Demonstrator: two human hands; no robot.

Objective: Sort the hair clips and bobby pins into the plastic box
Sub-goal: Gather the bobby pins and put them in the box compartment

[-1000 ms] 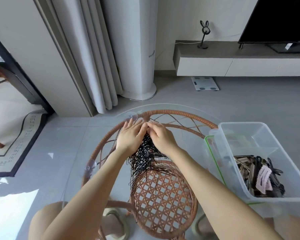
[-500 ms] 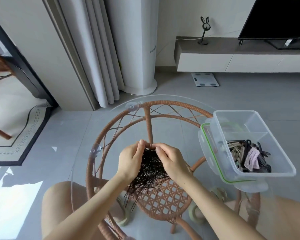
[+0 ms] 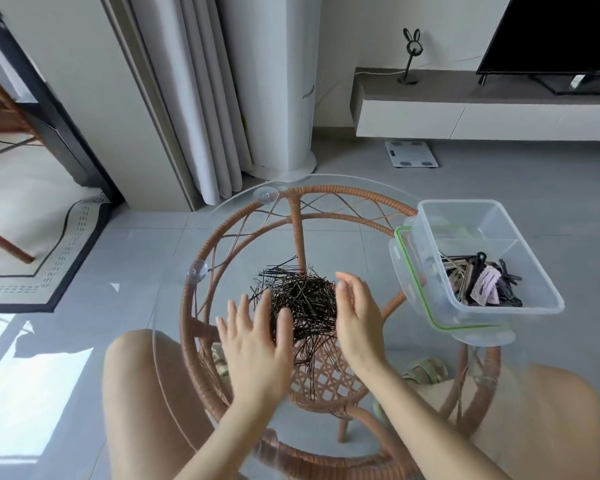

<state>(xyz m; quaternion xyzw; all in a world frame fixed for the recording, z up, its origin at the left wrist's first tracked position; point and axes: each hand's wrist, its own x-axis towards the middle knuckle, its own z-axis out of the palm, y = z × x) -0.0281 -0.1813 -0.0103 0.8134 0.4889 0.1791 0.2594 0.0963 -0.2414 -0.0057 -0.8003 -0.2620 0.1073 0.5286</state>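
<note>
A loose heap of black bobby pins [image 3: 300,299] lies on the round glass tabletop [image 3: 229,216]. My left hand [image 3: 253,337] is flat with spread fingers at the heap's near left side. My right hand [image 3: 359,317] stands on edge with straight fingers along the heap's right side. Neither hand grips anything. A clear plastic box [image 3: 499,216] sits at the table's right edge on its green-rimmed lid [image 3: 418,289]. Its near compartment holds a pile of hair clips [image 3: 482,284], black, brown and pink.
The glass top rests on a rattan frame [image 3: 347,195] with a woven lower shelf. My knees sit under the near edge. Beyond lie grey floor tiles, a curtain [image 3: 187,98], a white tower unit, a bathroom scale [image 3: 411,154] and a TV cabinet.
Both hands were pinched together over the bobby pins; now they have opened and drawn apart to either side of the heap, which sits closer to me than a second ago.
</note>
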